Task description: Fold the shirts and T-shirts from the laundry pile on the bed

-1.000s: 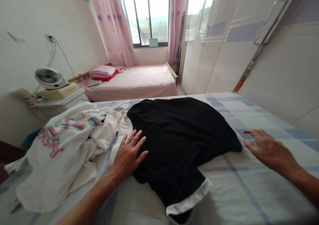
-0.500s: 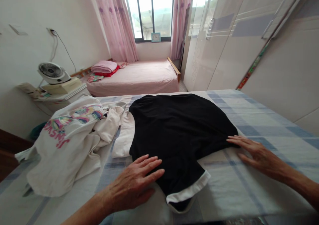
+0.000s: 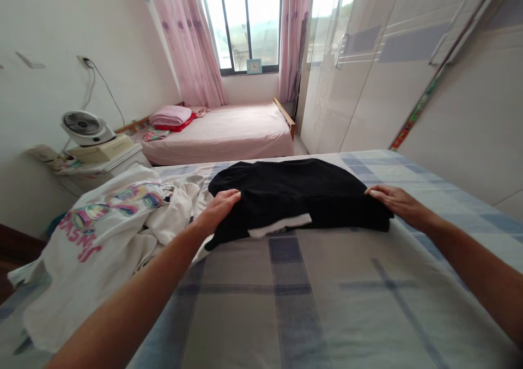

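A black shirt [image 3: 286, 186] with a white-trimmed sleeve lies across the far part of the checked bed sheet [image 3: 245, 303]. Its near side is lifted and folded over away from me, and the white sleeve band [image 3: 280, 225] hangs at the front. My left hand [image 3: 223, 203] pinches the fabric at the left. At the right end, my right hand [image 3: 388, 197] grips the cloth between thumb and fingers. Left of the black shirt lies a crumpled white shirt [image 3: 110, 249] with a colourful print, and my left forearm passes in front of part of it.
A small fan [image 3: 85, 126] stands on a box [image 3: 102, 148] by the left wall. Beyond the near bed is a pink-covered bed [image 3: 232, 132] with folded bedding [image 3: 171, 115]. Glossy wardrobe doors [image 3: 368, 74] line the right side. A clock [image 3: 254, 66] sits at the window.
Both hands went from lying flat on the black shirt to gripping it. They moved away from me, and the shirt's near part with the sleeve was raised and folded over toward the far side.
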